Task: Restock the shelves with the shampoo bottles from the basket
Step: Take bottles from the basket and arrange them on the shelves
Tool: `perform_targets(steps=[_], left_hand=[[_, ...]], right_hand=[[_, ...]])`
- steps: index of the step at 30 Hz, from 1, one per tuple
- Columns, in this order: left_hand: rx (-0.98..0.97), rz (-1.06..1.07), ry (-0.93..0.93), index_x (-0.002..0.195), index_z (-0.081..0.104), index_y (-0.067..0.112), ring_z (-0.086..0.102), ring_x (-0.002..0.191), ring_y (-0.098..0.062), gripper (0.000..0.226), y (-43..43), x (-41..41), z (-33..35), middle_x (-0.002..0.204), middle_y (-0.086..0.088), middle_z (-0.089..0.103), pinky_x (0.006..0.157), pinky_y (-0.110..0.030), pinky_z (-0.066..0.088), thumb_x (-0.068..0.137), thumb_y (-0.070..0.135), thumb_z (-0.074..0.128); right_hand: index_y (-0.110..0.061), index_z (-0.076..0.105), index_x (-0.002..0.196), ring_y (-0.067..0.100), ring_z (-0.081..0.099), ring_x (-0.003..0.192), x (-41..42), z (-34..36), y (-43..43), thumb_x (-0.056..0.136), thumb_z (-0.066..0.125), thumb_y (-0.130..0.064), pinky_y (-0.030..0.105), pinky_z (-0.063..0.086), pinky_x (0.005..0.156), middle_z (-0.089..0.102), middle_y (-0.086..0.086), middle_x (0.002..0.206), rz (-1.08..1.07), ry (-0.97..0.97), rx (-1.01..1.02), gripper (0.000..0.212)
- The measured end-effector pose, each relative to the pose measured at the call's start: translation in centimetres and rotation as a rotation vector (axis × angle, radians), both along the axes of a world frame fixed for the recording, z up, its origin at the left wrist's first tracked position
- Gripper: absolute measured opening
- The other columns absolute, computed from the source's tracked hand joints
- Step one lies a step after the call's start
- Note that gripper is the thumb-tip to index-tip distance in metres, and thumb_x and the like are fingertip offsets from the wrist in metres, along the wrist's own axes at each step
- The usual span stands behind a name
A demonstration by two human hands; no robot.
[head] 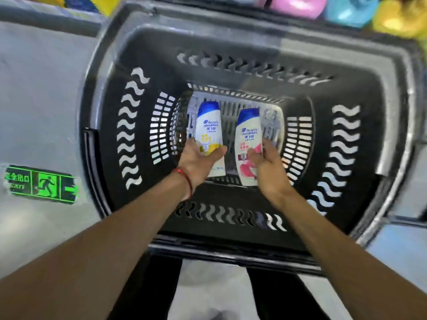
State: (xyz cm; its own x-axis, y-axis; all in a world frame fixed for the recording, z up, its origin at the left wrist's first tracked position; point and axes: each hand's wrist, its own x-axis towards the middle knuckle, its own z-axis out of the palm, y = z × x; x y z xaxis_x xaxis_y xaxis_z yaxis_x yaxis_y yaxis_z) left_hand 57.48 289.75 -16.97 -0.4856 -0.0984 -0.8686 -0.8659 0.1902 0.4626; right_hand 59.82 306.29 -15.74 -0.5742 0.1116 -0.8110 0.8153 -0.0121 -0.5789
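Observation:
Two white shampoo bottles with blue caps lie on the floor of a deep black basket [231, 38]. The left one, the yellow-label bottle [209, 128], has my left hand [198, 162] around its lower end, thumb on the right side and fingers on the left. The pink-label bottle [248, 139] lies to its right, and my right hand [269, 167] closes on its lower right edge, thumb across the front. Both arms reach down into the basket from the near side.
The basket stands on a grey floor with a green exit sign sticker [41, 183] at the left. Pink [298, 5], blue [351, 10] and yellow [402, 17] containers sit on a low shelf beyond the basket's far rim.

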Motion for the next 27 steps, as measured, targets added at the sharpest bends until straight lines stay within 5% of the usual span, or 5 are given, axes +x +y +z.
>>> perform_targets(steps=[3,10,15,20,27], left_hand=[[0.092,0.041,0.034,0.107,0.062,0.012,0.075,0.08,-0.009,0.025,0.3,-0.5,6.9,0.093,0.001,0.077,0.069,-0.024,0.061,0.088,0.014,0.078],[0.2,0.046,0.08,0.121,0.057,0.004,0.074,0.092,-0.019,0.046,-0.7,-0.7,24.7,0.108,-0.007,0.076,0.077,-0.033,0.06,0.083,0.008,0.082],[0.244,0.011,0.204,0.109,0.055,0.014,0.07,0.076,0.002,0.032,-2.7,0.7,37.3,0.088,0.011,0.073,0.066,-0.017,0.055,0.087,0.003,0.075],[0.253,0.07,0.267,0.112,0.055,0.013,0.07,0.074,-0.01,0.031,-5.6,2.8,46.7,0.091,0.003,0.071,0.067,-0.03,0.055,0.089,0.002,0.072],[0.28,0.165,0.412,0.127,0.05,0.01,0.07,0.08,-0.001,0.038,-9.2,6.3,55.8,0.104,0.005,0.071,0.063,-0.018,0.055,0.095,0.009,0.068]], right_hand=[[-0.017,0.053,0.132,0.016,0.068,0.099,0.1,6.8,-0.3,0.109,0.046,-0.011,0.029,0.059,0.082,0.07,-0.002,0.113,-0.081,0.016,-0.025,0.025],[-0.012,0.058,0.119,0.01,0.06,0.075,0.2,24.3,-0.9,0.104,0.057,-0.012,0.015,0.05,0.056,0.063,0.0,0.094,-0.142,0.079,0.013,0.015],[-0.011,0.058,0.122,0.005,0.063,0.073,1.1,36.8,-1.8,0.099,0.067,-0.01,0.017,0.052,0.06,0.066,-0.001,0.093,-0.102,0.18,0.003,0.024],[-0.012,0.052,0.136,-0.003,0.067,0.085,2.9,47.6,-3.9,0.099,0.068,-0.012,0.015,0.053,0.071,0.069,-0.004,0.11,-0.059,0.279,0.008,0.04],[-0.017,0.051,0.131,0.002,0.067,0.088,6.7,57.7,-7.1,0.097,0.066,-0.001,0.018,0.055,0.074,0.071,-0.011,0.102,-0.002,0.421,-0.075,0.041]])
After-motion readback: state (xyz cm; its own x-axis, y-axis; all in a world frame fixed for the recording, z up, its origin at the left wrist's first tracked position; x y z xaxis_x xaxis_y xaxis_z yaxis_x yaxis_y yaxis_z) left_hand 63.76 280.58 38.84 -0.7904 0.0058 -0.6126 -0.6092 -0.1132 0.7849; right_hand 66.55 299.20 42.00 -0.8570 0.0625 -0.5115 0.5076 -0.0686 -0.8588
